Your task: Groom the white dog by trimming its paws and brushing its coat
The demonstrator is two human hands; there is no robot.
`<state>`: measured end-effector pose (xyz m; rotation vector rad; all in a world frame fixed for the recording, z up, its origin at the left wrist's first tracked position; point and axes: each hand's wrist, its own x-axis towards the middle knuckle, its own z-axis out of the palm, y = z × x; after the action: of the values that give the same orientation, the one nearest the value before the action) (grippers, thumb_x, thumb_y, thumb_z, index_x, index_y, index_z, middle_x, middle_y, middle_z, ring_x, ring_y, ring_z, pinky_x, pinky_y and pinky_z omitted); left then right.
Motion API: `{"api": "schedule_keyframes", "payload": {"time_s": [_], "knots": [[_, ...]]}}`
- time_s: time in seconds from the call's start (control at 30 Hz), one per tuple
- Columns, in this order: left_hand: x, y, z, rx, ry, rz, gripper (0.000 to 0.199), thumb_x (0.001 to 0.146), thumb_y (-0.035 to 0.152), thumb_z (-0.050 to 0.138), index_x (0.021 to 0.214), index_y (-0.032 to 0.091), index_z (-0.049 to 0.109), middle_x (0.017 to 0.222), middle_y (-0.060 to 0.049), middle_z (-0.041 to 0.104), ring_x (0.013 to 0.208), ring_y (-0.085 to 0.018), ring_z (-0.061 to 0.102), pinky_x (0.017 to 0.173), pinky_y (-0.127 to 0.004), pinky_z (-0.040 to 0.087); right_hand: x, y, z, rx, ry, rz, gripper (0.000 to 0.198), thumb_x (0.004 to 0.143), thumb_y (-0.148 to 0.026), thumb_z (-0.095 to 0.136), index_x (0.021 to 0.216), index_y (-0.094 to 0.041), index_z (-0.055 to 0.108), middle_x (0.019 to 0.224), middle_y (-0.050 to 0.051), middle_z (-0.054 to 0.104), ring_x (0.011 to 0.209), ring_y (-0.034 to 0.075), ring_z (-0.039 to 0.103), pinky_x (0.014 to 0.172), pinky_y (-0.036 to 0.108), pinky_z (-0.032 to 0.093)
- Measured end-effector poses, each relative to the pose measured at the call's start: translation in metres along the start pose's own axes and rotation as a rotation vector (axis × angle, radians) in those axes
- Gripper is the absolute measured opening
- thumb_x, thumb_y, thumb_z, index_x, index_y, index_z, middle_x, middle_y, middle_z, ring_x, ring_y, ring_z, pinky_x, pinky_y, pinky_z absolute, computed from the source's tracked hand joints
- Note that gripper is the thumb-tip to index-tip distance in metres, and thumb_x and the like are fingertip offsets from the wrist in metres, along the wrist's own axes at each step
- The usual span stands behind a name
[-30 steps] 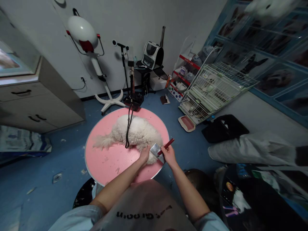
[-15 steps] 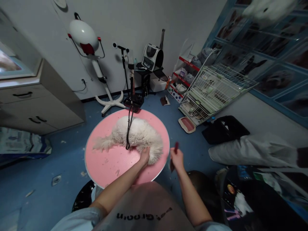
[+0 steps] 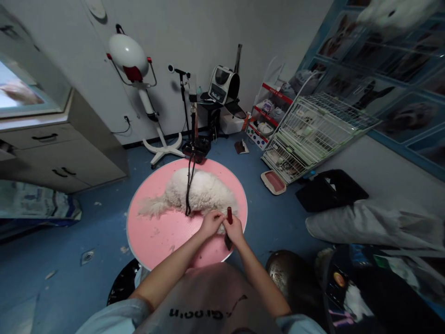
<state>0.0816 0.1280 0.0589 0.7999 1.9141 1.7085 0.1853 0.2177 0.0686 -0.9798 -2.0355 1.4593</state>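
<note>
A fluffy white dog (image 3: 194,185) lies on its side on the round pink grooming table (image 3: 167,241), its bushy end at the left. My left hand (image 3: 210,225) is closed at the dog's near right side, its fingertips in the fur. Right beside it, my right hand (image 3: 234,230) grips a grooming brush (image 3: 229,214) by its dark red handle; the dark head points down toward me. The fingertips of both hands meet or nearly meet over the fur, part of which they hide. A black loop leash (image 3: 188,190) hangs across the dog's middle.
Behind the table stand a white dryer on a stand (image 3: 128,53) and a pet carrier (image 3: 222,83). To the right are a wire cage (image 3: 306,134), a litter tray (image 3: 273,182) and a dark round stool (image 3: 288,269). A cabinet (image 3: 69,144) is at left.
My right hand has moved left with the brush, from beyond the table's edge to beside my left hand at the dog. The view has shifted slightly; the dog lies as before.
</note>
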Motion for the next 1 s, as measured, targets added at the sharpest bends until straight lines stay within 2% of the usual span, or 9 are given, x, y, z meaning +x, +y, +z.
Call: {"api": "schedule_keyframes", "payload": {"time_s": [0.07, 0.23, 0.43, 0.53, 0.73, 0.8, 0.9, 0.93, 1.0], "knots": [[0.005, 0.002, 0.006, -0.018, -0.029, -0.044, 0.011, 0.069, 0.026, 0.063, 0.062, 0.018, 0.065, 0.064, -0.003, 0.061, 0.067, -0.018, 0.054, 0.069, -0.028, 0.04, -0.001, -0.001, -0.001, -0.016, -0.005, -0.014, 0.021, 0.072, -0.038, 0.057, 0.068, -0.018, 0.061, 0.06, -0.001, 0.057, 0.057, 0.015, 0.051, 0.055, 0.024, 0.038], [0.014, -0.004, 0.013, -0.043, 0.12, -0.117, 0.019, 0.073, 0.029, 0.052, 0.057, 0.018, 0.056, 0.057, 0.0, 0.054, 0.059, -0.016, 0.05, 0.06, -0.026, 0.037, -0.003, 0.004, -0.003, -0.001, 0.024, 0.032, 0.02, 0.073, -0.038, 0.054, 0.067, -0.018, 0.057, 0.056, -0.003, 0.05, 0.052, 0.014, 0.045, 0.052, 0.024, 0.036], [0.013, -0.004, 0.012, -0.054, 0.058, -0.103, 0.019, 0.071, 0.028, 0.054, 0.056, 0.018, 0.056, 0.054, 0.001, 0.053, 0.057, -0.015, 0.049, 0.058, -0.025, 0.037, 0.009, 0.003, 0.002, 0.018, 0.001, -0.017, 0.016, 0.069, -0.034, 0.058, 0.071, -0.018, 0.058, 0.061, -0.003, 0.053, 0.058, 0.013, 0.046, 0.055, 0.023, 0.037], [0.014, -0.006, 0.01, -0.041, 0.091, -0.115, 0.017, 0.072, 0.027, 0.053, 0.058, 0.018, 0.056, 0.058, 0.001, 0.055, 0.061, -0.016, 0.051, 0.061, -0.025, 0.039, 0.014, 0.003, 0.006, 0.024, -0.009, 0.003, 0.017, 0.069, -0.035, 0.057, 0.064, -0.018, 0.056, 0.057, -0.004, 0.05, 0.055, 0.013, 0.044, 0.053, 0.023, 0.036], [0.016, -0.016, -0.001, -0.02, 0.263, -0.191, 0.021, 0.077, 0.03, 0.046, 0.063, 0.017, 0.055, 0.062, -0.002, 0.057, 0.065, -0.018, 0.053, 0.067, -0.029, 0.042, 0.007, 0.013, 0.001, 0.128, 0.066, 0.026, 0.02, 0.07, -0.037, 0.056, 0.068, -0.017, 0.056, 0.059, -0.003, 0.051, 0.056, 0.013, 0.045, 0.056, 0.025, 0.039], [0.013, -0.015, -0.001, -0.031, 0.249, -0.161, 0.019, 0.076, 0.032, 0.05, 0.07, 0.016, 0.059, 0.07, -0.004, 0.061, 0.07, -0.019, 0.056, 0.07, -0.03, 0.043, 0.006, 0.012, -0.001, 0.166, 0.086, 0.027, 0.02, 0.071, -0.038, 0.056, 0.067, -0.018, 0.054, 0.059, -0.003, 0.05, 0.055, 0.013, 0.045, 0.056, 0.024, 0.039], [0.01, -0.014, 0.001, -0.014, 0.126, -0.092, 0.015, 0.067, 0.031, 0.063, 0.072, 0.017, 0.063, 0.078, -0.004, 0.064, 0.081, -0.02, 0.058, 0.078, -0.03, 0.043, 0.005, 0.006, -0.001, 0.177, 0.04, 0.028, 0.02, 0.07, -0.038, 0.058, 0.069, -0.018, 0.055, 0.06, -0.003, 0.051, 0.056, 0.013, 0.045, 0.056, 0.024, 0.04], [0.011, -0.015, 0.0, -0.001, 0.11, -0.106, 0.013, 0.065, 0.03, 0.064, 0.068, 0.017, 0.062, 0.076, -0.004, 0.064, 0.081, -0.02, 0.058, 0.079, -0.031, 0.043, 0.003, 0.005, -0.001, 0.173, 0.012, 0.029, 0.02, 0.069, -0.038, 0.058, 0.07, -0.018, 0.056, 0.06, -0.002, 0.052, 0.056, 0.013, 0.046, 0.057, 0.024, 0.04], [0.015, -0.017, -0.004, 0.019, 0.156, -0.194, 0.016, 0.068, 0.031, 0.06, 0.059, 0.018, 0.058, 0.067, -0.003, 0.062, 0.078, -0.021, 0.057, 0.079, -0.032, 0.043, -0.003, 0.006, -0.002, 0.162, -0.018, 0.037, 0.021, 0.07, -0.038, 0.058, 0.069, -0.018, 0.057, 0.06, -0.002, 0.052, 0.057, 0.013, 0.046, 0.057, 0.024, 0.039]]}}
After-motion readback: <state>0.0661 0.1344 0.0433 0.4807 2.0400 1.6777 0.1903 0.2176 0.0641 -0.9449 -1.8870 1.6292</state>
